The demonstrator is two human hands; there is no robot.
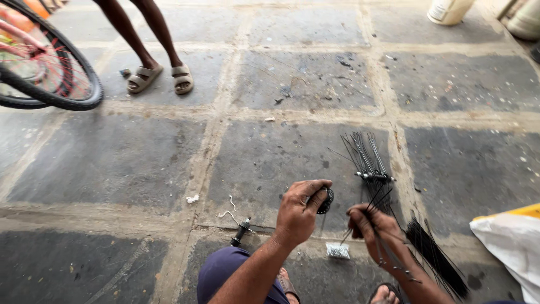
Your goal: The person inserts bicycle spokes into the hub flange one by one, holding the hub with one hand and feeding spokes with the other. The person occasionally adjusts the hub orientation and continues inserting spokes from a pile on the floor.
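My left hand (298,211) grips a small black wheel hub (325,200) over the stone floor. My right hand (374,228) is closed on a few thin black spokes (378,204) that fan up toward the hub. Beyond them a tied bundle of black spokes (368,160) lies on the floor. A second pile of black spokes (436,256) lies to the right of my right forearm. A small clear packet of metal bits (337,250) rests on the floor between my wrists.
A bicycle wheel with a black tyre (62,79) stands at the far left. Another person's sandalled feet (160,76) stand at the back. A small black tool (241,231) lies near my knee. A white sack (509,247) sits at the right, with containers (450,10) far behind.
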